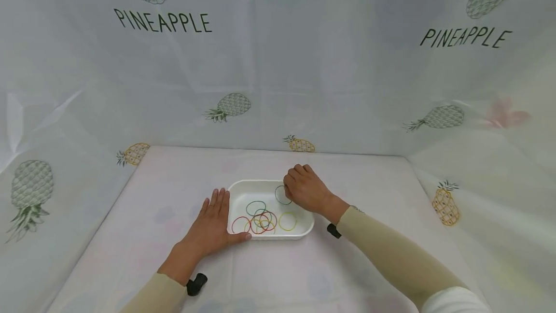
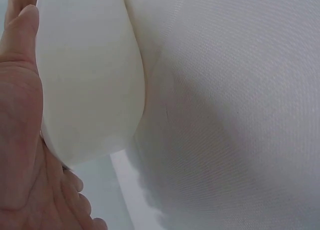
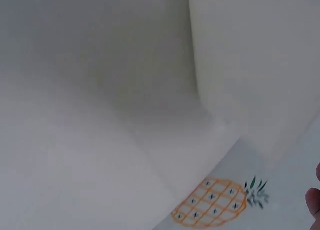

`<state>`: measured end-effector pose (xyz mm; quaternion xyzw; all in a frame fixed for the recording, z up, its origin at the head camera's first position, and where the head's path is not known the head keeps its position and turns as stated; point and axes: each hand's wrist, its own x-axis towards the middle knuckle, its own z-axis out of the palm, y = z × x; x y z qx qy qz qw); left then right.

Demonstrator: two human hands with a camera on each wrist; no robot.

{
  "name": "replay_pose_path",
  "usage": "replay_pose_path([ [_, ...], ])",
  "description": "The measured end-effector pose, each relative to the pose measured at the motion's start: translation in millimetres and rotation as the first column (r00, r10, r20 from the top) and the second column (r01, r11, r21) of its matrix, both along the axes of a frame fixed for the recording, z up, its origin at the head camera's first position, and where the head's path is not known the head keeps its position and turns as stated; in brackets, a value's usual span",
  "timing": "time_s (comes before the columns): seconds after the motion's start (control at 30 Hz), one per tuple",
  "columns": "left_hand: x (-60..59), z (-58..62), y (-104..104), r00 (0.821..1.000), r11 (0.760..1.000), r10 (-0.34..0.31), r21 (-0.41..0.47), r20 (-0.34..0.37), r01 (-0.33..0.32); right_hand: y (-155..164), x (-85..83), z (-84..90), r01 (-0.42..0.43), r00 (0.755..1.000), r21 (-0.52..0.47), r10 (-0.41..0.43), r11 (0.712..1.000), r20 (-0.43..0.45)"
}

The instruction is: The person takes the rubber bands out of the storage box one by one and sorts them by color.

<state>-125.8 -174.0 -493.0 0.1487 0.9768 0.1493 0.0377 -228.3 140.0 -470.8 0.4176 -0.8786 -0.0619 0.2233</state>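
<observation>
A white rectangular tray point(image 1: 243, 186) sits on the table and holds several coloured rubber bands: a green one point(image 1: 256, 207), a red one point(image 1: 240, 224), a yellow one point(image 1: 287, 221) and a tangle in the middle. My left hand point(image 1: 214, 222) lies flat against the tray's left side, fingers straight, thumb along its front edge. In the left wrist view the palm point(image 2: 20, 140) touches the tray wall point(image 2: 90, 90). My right hand point(image 1: 299, 190) is curled over the tray's far right part, its fingertips pinching a dark green band point(image 1: 281, 198).
A pale tablecloth point(image 1: 173, 192) covers the table, and a pineapple-print curtain point(image 1: 278, 62) encloses it at the back and both sides. The right wrist view shows the tray's outer wall point(image 3: 250, 65) and a printed pineapple point(image 3: 212, 202).
</observation>
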Motion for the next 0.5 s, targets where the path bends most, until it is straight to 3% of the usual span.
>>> replay_pose_path([
  [0.3,0.3,-5.2,-0.1,1.000,1.000,-0.003,0.027,-0.016,0.003,55.4,-5.0,12.5,0.081,0.996,-0.087,-0.083,0.993,-0.019],
  [0.5,0.2,-5.0,-0.7,1.000,0.999,-0.003,0.038,-0.025,0.004,89.0,-9.1,8.9,0.147,0.988,-0.119,-0.150,0.982,-0.018],
])
